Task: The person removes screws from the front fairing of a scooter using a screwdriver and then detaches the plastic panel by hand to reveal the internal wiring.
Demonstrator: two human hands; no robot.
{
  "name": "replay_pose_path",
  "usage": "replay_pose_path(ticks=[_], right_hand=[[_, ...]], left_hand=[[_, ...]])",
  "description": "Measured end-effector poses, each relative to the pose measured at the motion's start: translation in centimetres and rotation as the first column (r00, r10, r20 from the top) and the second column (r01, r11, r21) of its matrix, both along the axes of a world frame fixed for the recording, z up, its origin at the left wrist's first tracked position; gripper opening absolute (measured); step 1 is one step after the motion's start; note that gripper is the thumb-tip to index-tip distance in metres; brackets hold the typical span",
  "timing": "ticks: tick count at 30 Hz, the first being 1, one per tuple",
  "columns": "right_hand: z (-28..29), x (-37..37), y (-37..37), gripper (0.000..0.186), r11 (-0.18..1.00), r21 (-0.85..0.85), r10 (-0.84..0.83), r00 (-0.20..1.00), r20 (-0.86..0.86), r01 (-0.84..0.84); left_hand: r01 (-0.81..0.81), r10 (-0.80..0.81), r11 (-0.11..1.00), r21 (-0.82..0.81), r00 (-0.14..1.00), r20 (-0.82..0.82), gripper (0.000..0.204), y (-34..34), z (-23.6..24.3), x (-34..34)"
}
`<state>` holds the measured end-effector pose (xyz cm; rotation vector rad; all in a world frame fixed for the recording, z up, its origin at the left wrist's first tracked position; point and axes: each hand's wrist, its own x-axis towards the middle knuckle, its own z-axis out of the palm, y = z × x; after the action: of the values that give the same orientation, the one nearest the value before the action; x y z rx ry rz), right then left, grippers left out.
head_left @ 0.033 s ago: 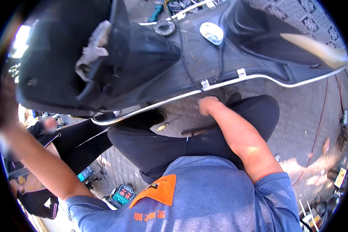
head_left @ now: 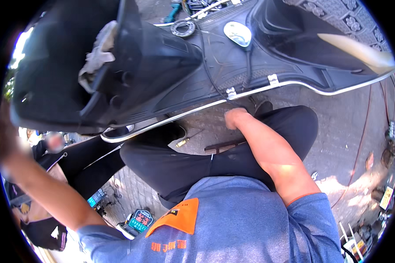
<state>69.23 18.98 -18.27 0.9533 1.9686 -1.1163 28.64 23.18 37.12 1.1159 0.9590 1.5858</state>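
Observation:
A scooter with a black front shield and a dark footboard stands across my lap, with a silver trim rail along its near edge. Close under that rail is my right hand, its fingers curled closed. A black cable runs over the footboard and rail toward this hand; whether the fingers hold it is hidden. My left hand is raised at the left rim beside the front shield, blurred and dark, its fingers not readable. A mirror and a black ring lie on the footboard.
A grey rag hangs on the front shield. A yellow-handled screwdriver and a brown metal bar lie on the paving near my legs. Another person's dark-clothed legs are at left. Red hoses cross the ground at right.
The scooter's front shield, rag and mirror sit slightly farther left and higher in the picture. My right hand stays almost in place; my left hand remains at the left rim.

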Motion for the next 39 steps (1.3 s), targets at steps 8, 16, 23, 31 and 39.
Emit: replay_pose_path(ticks=[8,16,23,31,39], right_hand=[[-14.5,-5.4,-3.4,0.038,0.971,-0.226,0.11,0.988,0.109,-0.083],[-27.3,-17.5,-14.5,0.038,0.939,0.104,0.336,0.938,-0.081,-0.328],[-27.9,-19.2,-19.8,0.052,0.83,0.389,0.513,0.82,-0.253,-0.399],[-28.5,-15.8,-18.4,0.027,0.899,0.382,0.388,0.797,-0.462,-0.217],[-18.3,-17.2,-15.2,0.038,0.961,-0.007,-0.271,0.942,-0.199,0.275]], left_hand=[[0.082,-0.03,0.99,-0.119,0.923,0.383,0.027,-18.5,-14.8,-1.8],[0.419,-0.089,0.888,-0.188,0.559,0.825,0.053,-24.5,-34.1,2.3],[0.507,-0.015,0.819,-0.268,0.486,0.874,0.079,-27.7,-34.8,3.0],[0.525,0.036,0.79,-0.317,0.476,0.878,0.077,-27.4,-33.6,4.0],[0.695,-0.175,0.708,-0.126,0.346,0.922,0.082,-25.6,-35.1,1.9]])
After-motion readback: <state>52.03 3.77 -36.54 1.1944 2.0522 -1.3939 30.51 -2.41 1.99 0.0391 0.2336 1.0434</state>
